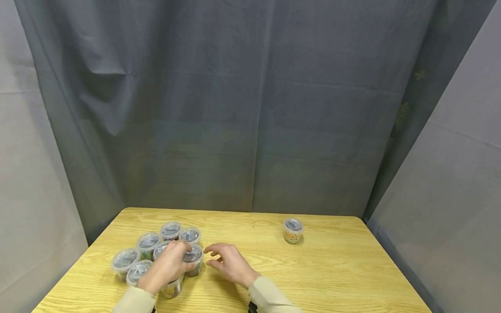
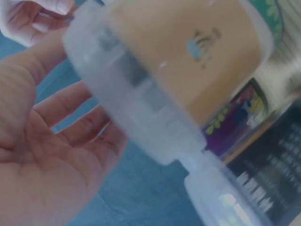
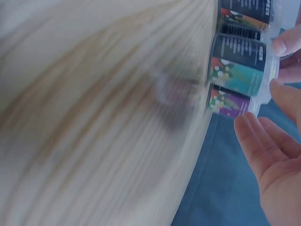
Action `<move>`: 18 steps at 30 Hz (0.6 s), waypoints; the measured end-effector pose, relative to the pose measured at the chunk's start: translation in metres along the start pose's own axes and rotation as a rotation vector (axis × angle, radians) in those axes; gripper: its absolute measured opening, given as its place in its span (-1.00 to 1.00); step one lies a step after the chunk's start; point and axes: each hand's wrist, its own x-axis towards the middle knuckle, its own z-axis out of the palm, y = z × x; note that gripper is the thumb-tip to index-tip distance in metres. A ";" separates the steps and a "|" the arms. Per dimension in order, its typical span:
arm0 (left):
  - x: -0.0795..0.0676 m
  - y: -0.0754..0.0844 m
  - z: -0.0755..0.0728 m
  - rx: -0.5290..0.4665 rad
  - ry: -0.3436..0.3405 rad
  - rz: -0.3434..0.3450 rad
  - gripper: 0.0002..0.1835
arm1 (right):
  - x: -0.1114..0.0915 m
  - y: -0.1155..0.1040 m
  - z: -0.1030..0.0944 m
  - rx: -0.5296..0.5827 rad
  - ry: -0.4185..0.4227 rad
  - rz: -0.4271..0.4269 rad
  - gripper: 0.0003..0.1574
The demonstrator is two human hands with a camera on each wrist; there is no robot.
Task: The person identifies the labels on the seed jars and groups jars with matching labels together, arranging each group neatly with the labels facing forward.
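Note:
Clear plastic cups with lids stand in a cluster at the left of the table. My left hand (image 1: 168,265) reaches over them from the near side, its thumb and index finger parted at the lid of the rightmost cup (image 1: 197,257). That cup carries a teal and black label (image 3: 237,66) in the right wrist view. Just right of it is my right hand (image 1: 233,264), fingers loosely bent and holding nothing. The left wrist view shows an orange-labelled cup (image 2: 188,52) close up, with my left fingers (image 2: 77,106) beside its lid; whether they touch is unclear.
A lone lidded cup (image 1: 293,236) with an orange and yellow label stands at the table's back right. Pale wood tops the table (image 1: 332,269). Grey curtain (image 1: 235,108) hangs behind it, with light panels (image 1: 450,187) at both sides.

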 end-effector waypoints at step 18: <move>0.002 0.003 0.010 0.005 0.008 0.080 -0.75 | 0.009 -0.002 0.013 -0.024 0.004 -0.054 -0.81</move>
